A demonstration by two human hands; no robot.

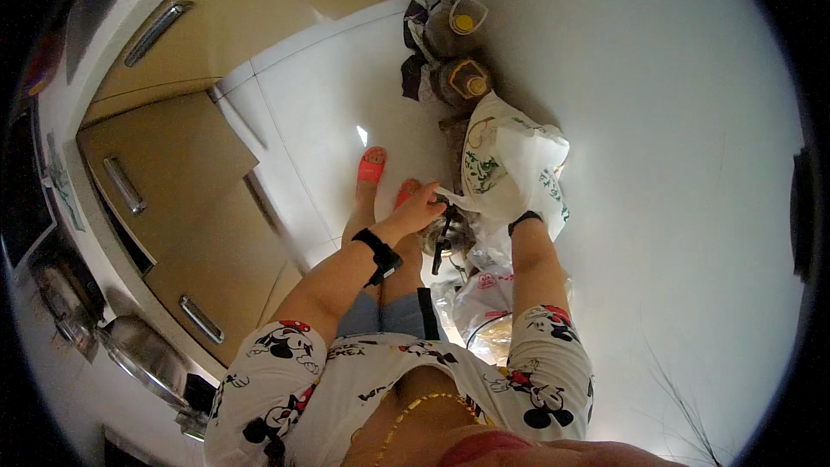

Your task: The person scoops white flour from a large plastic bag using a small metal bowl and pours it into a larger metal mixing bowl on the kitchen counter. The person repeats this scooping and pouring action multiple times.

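My left hand pinches a twisted corner of a white plastic bag between thumb and fingers. Green leaf prints and writing mark the bag, which stands against the white wall. My right forearm reaches down into or behind the bag, so that hand is hidden; only the black band at its wrist shows. Just below my left hand is a black handle-like piece over a shiny round vessel, partly covered.
Two large plastic jugs, one yellow-capped and one darker, stand by the wall. Clear and printed plastic bags lie nearer me. Beige cabinets with metal handles line the left, one front ajar. A metal pan rests on the counter.
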